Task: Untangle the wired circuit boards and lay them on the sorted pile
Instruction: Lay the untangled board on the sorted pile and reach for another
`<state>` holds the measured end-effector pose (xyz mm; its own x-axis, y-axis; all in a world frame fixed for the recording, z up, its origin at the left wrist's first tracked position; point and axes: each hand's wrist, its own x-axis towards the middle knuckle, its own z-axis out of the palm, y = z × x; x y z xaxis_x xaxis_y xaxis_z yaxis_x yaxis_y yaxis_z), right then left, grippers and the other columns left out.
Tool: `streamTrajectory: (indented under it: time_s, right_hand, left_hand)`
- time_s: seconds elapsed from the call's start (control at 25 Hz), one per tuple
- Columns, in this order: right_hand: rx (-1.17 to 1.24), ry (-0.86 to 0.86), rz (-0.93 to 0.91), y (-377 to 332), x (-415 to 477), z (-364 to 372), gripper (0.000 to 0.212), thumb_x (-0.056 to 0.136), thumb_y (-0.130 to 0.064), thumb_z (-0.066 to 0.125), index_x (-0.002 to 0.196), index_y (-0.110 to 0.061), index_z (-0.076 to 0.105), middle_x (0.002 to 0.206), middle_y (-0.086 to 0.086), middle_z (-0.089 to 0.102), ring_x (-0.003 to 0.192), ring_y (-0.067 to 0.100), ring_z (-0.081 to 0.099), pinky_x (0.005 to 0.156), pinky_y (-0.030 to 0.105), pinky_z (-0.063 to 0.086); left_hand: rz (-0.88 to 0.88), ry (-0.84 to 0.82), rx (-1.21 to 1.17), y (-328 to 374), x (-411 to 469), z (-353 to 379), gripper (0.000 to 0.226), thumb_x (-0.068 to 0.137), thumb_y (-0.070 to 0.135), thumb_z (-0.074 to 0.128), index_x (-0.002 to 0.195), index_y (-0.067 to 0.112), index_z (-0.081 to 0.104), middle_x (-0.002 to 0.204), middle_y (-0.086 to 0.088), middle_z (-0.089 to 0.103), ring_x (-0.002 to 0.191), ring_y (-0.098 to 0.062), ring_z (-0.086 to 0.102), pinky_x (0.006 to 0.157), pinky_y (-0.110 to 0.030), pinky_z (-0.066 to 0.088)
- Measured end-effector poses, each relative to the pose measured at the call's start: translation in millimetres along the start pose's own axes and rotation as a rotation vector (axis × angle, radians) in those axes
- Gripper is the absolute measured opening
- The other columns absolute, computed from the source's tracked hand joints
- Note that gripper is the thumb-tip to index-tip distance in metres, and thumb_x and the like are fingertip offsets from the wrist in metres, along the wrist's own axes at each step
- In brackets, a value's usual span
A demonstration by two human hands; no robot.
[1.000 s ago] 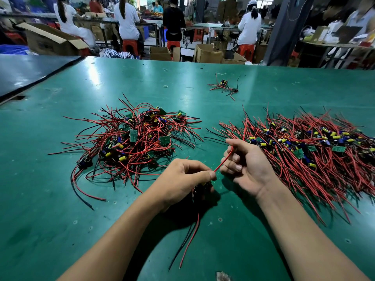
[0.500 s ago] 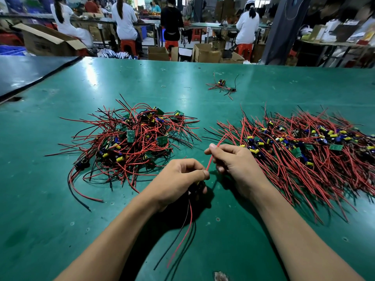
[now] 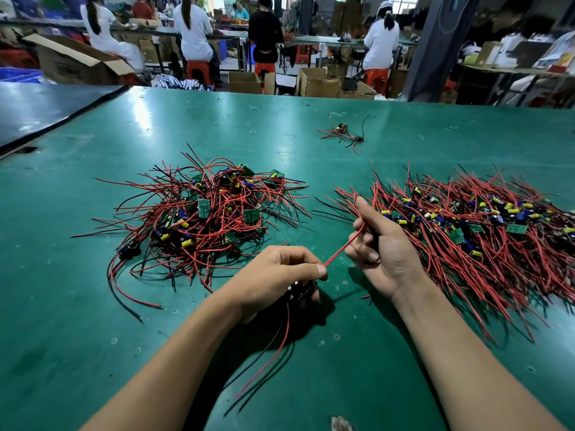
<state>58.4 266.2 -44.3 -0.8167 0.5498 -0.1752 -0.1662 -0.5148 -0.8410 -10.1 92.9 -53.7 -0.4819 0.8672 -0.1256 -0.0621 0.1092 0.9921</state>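
Green smooth mat under a springy tangled pile of red and black leads and small green boards at left. Between the piles, left hand curled round a dark wired board, thumb pinching its red wire, taut and slanting up-right into the right hand, pinched there too. Just right of that hand, sorted pile, thin leads combed near-parallel.

Tangled heap of red-wired boards beside sorted pile.
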Motion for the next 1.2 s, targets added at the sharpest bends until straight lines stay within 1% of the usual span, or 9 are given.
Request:
streamTrajectory:
  time_s: [0.24,0.36,0.56,0.68,0.76,0.88,1.04,1.12,1.2]
  right_hand:
    - [0.142,-0.022,0.148,-4.2,-2.4,-0.7,0.034,0.082,-0.028,0.065,0.055,-0.015,0.049,0.051,-0.004,0.024,0.030,0.008,0.020,0.039,0.020,0.032]
    - [0.123,-0.025,0.123,-1.8,-1.3,-1.4,0.035,0.085,-0.036,0.067,0.060,-0.015,0.057,0.052,-0.005,0.035,0.032,0.007,0.025,0.040,0.019,0.028]
    - [-0.186,0.039,-0.010,8.0,1.9,-2.4,0.063,0.071,-0.070,0.067,0.098,-0.014,0.072,0.065,-0.007,0.052,0.043,0.007,0.036,0.045,0.021,0.032]
    - [-0.444,0.013,-0.084,15.8,-2.0,-3.3,0.030,0.093,-0.044,0.066,0.094,-0.015,0.074,0.069,-0.005,0.057,0.046,0.008,0.044,0.042,0.021,0.033]
    - [-0.788,-0.091,-0.244,19.5,-5.6,-4.6,0.011,0.091,-0.026,0.072,0.089,-0.016,0.075,0.072,-0.005,0.065,0.052,0.005,0.053,0.048,0.022,0.041]
    - [-1.108,-0.303,-0.378,27.2,-16.5,3.3,0.014,0.078,-0.031,0.084,0.080,-0.021,0.074,0.065,-0.014,0.066,0.052,-0.003,0.051,0.054,0.014,0.040]
    - [-0.986,-0.293,-0.428,32.8,-24.6,16.7,0.034,0.078,-0.056,0.076,0.076,-0.023,0.068,0.064,-0.008,0.065,0.050,0.003,0.051,0.051,0.018,0.042]
    - [-0.817,-0.262,-0.382,27.1,-24.8,18.8,0.030,0.089,-0.051,0.068,0.078,-0.022,0.068,0.070,0.000,0.068,0.047,0.010,0.054,0.048,0.020,0.042]
    - [-0.539,-0.244,-0.251,18.6,-24.2,20.0,0.023,0.087,-0.041,0.071,0.077,-0.020,0.071,0.071,0.003,0.068,0.042,0.014,0.051,0.043,0.018,0.039]
  left_hand:
    - [0.012,0.025,-0.012,-1.7,0.0,1.2,0.015,0.089,0.014,0.067,0.075,0.018,0.071,0.064,-0.011,0.067,0.053,-0.018,0.053,0.050,-0.021,0.044]
    - [0.019,0.086,-0.047,-2.0,-1.3,3.5,0.015,0.090,0.013,0.066,0.076,0.016,0.071,0.065,-0.012,0.068,0.051,-0.018,0.055,0.050,-0.021,0.045]
    - [0.012,0.274,-0.182,0.1,2.3,4.8,0.015,0.095,0.020,0.060,0.095,0.007,0.067,0.079,-0.014,0.074,0.060,-0.024,0.067,0.062,-0.030,0.050]
    - [0.023,0.302,-0.369,5.9,3.6,-0.4,0.018,0.094,0.016,0.058,0.105,0.004,0.065,0.090,-0.016,0.075,0.070,-0.024,0.073,0.062,-0.028,0.060]
    - [0.043,0.317,-0.456,9.8,3.0,-6.0,0.021,0.092,0.011,0.057,0.111,0.003,0.064,0.095,-0.014,0.075,0.078,-0.021,0.073,0.063,-0.027,0.060]
    - [0.068,0.362,-0.486,12.2,2.7,-9.8,0.027,0.093,0.015,0.056,0.118,0.004,0.062,0.104,-0.006,0.075,0.078,-0.010,0.069,0.065,-0.029,0.055]
    - [0.057,0.432,-0.524,10.4,2.8,-11.6,0.047,0.082,0.032,0.065,0.121,0.004,0.064,0.104,0.000,0.075,0.078,-0.015,0.065,0.074,-0.036,0.055]
    - [0.057,0.443,-0.503,8.7,2.9,-12.4,0.051,0.077,0.036,0.068,0.119,0.006,0.067,0.104,-0.002,0.074,0.088,-0.018,0.065,0.085,-0.041,0.049]
    - [0.073,0.422,-0.513,8.3,3.2,-10.6,0.050,0.075,0.032,0.070,0.118,0.006,0.065,0.102,-0.001,0.075,0.084,-0.014,0.067,0.073,-0.030,0.048]
